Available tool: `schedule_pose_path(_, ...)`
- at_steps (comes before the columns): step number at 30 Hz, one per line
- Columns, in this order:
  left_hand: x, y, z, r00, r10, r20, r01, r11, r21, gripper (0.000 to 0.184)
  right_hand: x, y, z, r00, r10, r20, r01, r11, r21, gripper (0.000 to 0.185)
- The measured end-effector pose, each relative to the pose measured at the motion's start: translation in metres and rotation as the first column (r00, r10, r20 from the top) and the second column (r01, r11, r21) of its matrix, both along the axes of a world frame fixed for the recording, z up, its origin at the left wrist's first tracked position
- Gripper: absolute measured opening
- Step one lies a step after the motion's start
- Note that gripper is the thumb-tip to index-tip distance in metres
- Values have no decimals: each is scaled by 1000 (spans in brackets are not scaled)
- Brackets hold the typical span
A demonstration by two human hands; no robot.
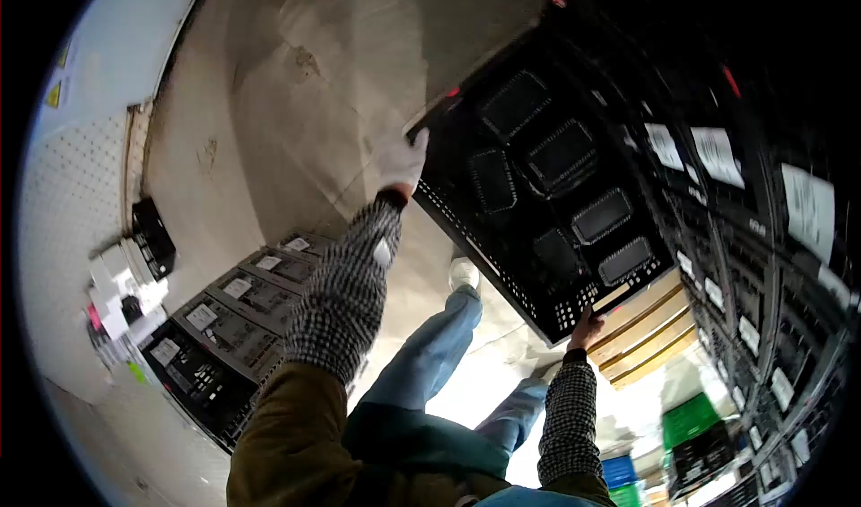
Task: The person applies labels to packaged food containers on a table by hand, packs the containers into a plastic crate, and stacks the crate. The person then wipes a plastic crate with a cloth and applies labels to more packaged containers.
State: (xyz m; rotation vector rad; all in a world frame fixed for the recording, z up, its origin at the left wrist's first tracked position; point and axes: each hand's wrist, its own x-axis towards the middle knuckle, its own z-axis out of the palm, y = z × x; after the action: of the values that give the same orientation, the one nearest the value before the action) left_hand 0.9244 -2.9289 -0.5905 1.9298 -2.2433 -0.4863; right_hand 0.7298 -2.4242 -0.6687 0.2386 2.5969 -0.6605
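Observation:
A large black plastic crate [475, 251] with perforated sides is held tilted in front of me. Several black rectangular trays [560, 153] with pale dotted edges lie inside it. My left hand [400, 159], in a white glove, grips the crate's rim at its far left corner, fingers closed over the edge. At the near right end, my right hand [587, 329] is closed on the crate's rim beside the perforated end wall. Checked sleeves cover both forearms.
Tall stacks of black crates with white labels [717, 156] stand along the right. Lower on the left is another row of labelled dark crates [238, 314]. A wooden pallet [650, 332] lies beyond my right hand. Green and black crates [691, 422] stand at lower right.

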Motion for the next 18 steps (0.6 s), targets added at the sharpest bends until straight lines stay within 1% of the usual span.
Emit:
schedule_pose_path(1,17,17,-6,974,190,-124,-208,967,-149,85,-23,3,-7,999,27,37,-30,995,96,46)
schedule_pose_path(2,35,29,-11,927,311,-209,-317,949,4,83,-52,40,-46,995,-44,92,48,998,-42,45)
schedule_pose_path(3,46,43,-21,871,424,-248,-354,892,282,80,-79,74,-83,981,-115,157,141,976,-167,43)
schedule_pose_path(4,50,59,-32,798,542,-264,-363,781,508,78,-87,38,-44,888,-335,313,427,855,-296,37)
schedule_pose_path(5,48,77,-42,745,610,-270,-358,707,609,76,-105,42,-43,909,-156,385,230,961,-155,36)
schedule_pose_path(6,43,91,-49,685,664,-300,-360,667,653,74,-123,50,-44,887,35,461,-14,999,-47,35)
schedule_pose_path(7,34,100,-54,610,717,-337,-361,630,687,72,-139,38,-32,763,-155,628,159,986,50,40)
schedule_pose_path(9,30,105,-60,357,818,-451,-308,559,770,67,-125,7,-1,694,-299,655,429,902,-43,32)
schedule_pose_path(11,30,106,-55,514,779,-359,-342,570,747,65,-114,-17,12,716,-426,553,506,863,10,30)
schedule_pose_path(12,29,101,-44,554,757,-347,-326,581,746,67,-113,-15,8,674,-454,583,588,807,-51,32)
schedule_pose_path(13,28,97,-34,593,732,-336,-310,592,744,69,-113,-14,3,723,-500,477,580,814,-27,32)
schedule_pose_path(14,27,92,-22,630,706,-325,-293,603,742,70,-115,-13,4,741,-457,493,548,835,-49,30)
schedule_pose_path(15,29,76,6,712,677,-185,-283,518,808,71,-121,-6,5,756,-411,509,513,856,-71,29)
schedule_pose_path(16,28,82,-5,677,700,-227,-296,541,787,72,-134,5,4,749,-381,543,506,857,-96,31)
schedule_pose_path(17,25,97,-28,644,717,-268,-309,563,766,72,-123,-20,24,772,-454,444,537,841,-74,34)
schedule_pose_path(18,20,112,-51,609,732,-305,-322,579,749,73,-121,-34,32,770,-469,433,523,852,-6,33)
